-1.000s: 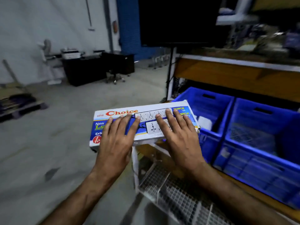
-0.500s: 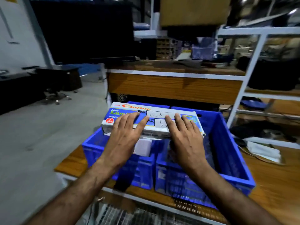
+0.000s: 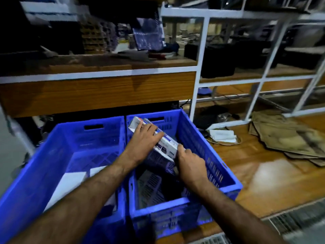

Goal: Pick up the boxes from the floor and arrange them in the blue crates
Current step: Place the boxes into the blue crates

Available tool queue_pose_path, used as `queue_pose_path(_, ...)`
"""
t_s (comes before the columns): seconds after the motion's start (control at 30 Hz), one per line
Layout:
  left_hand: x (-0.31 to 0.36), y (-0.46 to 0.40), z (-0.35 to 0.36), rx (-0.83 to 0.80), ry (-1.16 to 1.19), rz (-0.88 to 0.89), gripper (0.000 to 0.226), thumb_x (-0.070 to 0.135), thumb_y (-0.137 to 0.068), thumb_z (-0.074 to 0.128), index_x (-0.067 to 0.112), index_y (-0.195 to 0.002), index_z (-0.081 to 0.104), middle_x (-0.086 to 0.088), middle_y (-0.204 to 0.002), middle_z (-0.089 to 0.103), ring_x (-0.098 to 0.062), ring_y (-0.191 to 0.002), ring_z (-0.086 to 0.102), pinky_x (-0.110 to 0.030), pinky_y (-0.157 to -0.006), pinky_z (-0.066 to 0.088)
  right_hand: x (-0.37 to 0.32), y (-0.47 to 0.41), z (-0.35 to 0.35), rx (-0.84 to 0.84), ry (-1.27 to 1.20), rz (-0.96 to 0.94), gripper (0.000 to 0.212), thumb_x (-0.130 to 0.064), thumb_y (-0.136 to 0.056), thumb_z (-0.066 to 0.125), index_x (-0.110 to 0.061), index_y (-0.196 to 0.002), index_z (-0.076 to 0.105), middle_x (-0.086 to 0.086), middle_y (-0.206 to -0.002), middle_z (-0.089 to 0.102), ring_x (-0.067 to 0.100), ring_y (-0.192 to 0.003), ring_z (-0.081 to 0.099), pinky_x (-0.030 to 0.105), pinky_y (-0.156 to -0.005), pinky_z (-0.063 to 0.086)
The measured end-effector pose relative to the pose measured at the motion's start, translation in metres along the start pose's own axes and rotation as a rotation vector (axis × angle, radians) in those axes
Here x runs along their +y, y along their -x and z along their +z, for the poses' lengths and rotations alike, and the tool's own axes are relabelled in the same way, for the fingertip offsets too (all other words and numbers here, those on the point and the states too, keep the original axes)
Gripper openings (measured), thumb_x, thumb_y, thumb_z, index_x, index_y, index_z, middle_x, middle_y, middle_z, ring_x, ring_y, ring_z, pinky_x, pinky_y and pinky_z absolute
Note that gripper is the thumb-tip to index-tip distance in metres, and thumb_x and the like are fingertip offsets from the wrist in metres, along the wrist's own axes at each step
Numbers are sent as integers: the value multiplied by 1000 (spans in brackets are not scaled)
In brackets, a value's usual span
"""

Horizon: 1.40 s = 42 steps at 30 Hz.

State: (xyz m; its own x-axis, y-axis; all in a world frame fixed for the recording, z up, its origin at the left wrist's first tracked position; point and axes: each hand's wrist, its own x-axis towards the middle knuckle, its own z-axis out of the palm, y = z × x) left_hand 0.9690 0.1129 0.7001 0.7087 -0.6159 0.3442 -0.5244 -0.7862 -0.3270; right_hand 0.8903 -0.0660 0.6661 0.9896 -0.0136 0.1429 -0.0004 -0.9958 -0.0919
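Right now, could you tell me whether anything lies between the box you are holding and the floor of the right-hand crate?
Nothing visible does. The left hand and right hand hold the box tilted inside the right blue crate, and the mesh floor below looks bare, though part is dark. The white boxes lie in the left blue crate.

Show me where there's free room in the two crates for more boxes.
Right crate: both hands, left hand and right hand, hold the tilted box at its far half; the mesh floor near the front wall looks bare. Left crate: white boxes fill the near part; the floor toward the back wall is free.
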Motion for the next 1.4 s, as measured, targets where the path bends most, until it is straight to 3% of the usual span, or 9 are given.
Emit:
queue_pose_path(0.23, 4, -40, 84, -278, 97, 74, 44, 15, -95, 52, 15, -138, 46, -14, -134, 50, -36, -132, 43, -46, -97, 46, -5, -32, 31, -138, 21, 103, 47, -29, -89, 65, -12, -127, 43, 9, -117, 67, 31, -105, 68, 39, -80, 53)
queue_pose_path(0.43, -5, -46, 111, -416, 129, 70, 47, 9, -93, 57, 14, -138, 45, -17, -136, 50, -36, -130, 45, -50, -94, 52, -17, -50, 49, -165, 85, 61, 39, -19, -97, 52, -7, -133, 43, 7, -120, 67, 27, -108, 68, 34, -81, 51)
queue_pose_path(0.53, -2, -49, 107, -457, 160, 73, 46, 8, -92, 59, 12, -136, 47, -18, -133, 50, -36, -128, 47, -49, -94, 50, -17, -50, 56, -162, 147, 29, 47, -20, -99, 50, -2, -140, 38, 8, -121, 67, 26, -108, 67, 33, -77, 50)
queue_pose_path(0.7, 3, -41, 105, -633, 180, 38, 63, 22, -87, 70, 14, -142, 40, -19, -139, 44, -37, -133, 42, -51, -103, 46, -24, -47, 57, -171, 260, -95, 47, -25, -103, 46, 0, -142, 37, 10, -126, 63, 26, -113, 64, 32, -70, 38)
queue_pose_path(0.83, 4, -27, 96, -716, 177, -4, 79, 29, -86, 71, 16, -151, 30, -21, -151, 32, -36, -143, 31, -49, -110, 41, -30, -43, 54, -212, 315, -163, 41, -25, -106, 41, -2, -140, 40, 11, -130, 59, 26, -117, 60, 34, -85, 47)
queue_pose_path(1.0, 2, -1, 66, -593, 170, -56, 84, 43, -90, 66, 16, -157, 22, -22, -160, 22, -36, -148, 24, -46, -117, 31, -33, -36, 53, -299, 281, -175, 34, -23, -100, 49, -9, -131, 51, 12, -128, 59, 28, -117, 60, 35, -88, 48)
queue_pose_path(1.17, 4, 34, 14, -332, 166, -137, 81, 51, -97, 54, 17, -159, 17, -18, -166, 13, -33, -153, 14, -45, -125, 11, -31, -33, 40, -318, 212, -169, 59, -53, -89, 62, -14, -131, 51, 11, -126, 56, 29, -114, 62, 37, -86, 49)
queue_pose_path(1.3, 12, 73, -26, -68, 149, -323, 69, 52, -95, 47, 16, -154, 36, -15, -159, 34, -32, -149, 27, -49, -124, 17, -28, -27, 12, -24, -17, -210, 62, -57, -89, 58, -20, -136, 45, 10, -126, 53, 31, -115, 57, 40, -82, 51)
queue_pose_path(1.4, 26, 102, -56, 38, 101, -501, 68, 53, -96, 36, 14, -152, 41, -13, -158, 38, -30, -148, 30, -52, -122, 21, -31, -17, -4, 209, -228, -417, 66, -50, -91, 57, -14, -145, 45, 14, -137, 51, 33, -124, 50, 41, -93, 49)
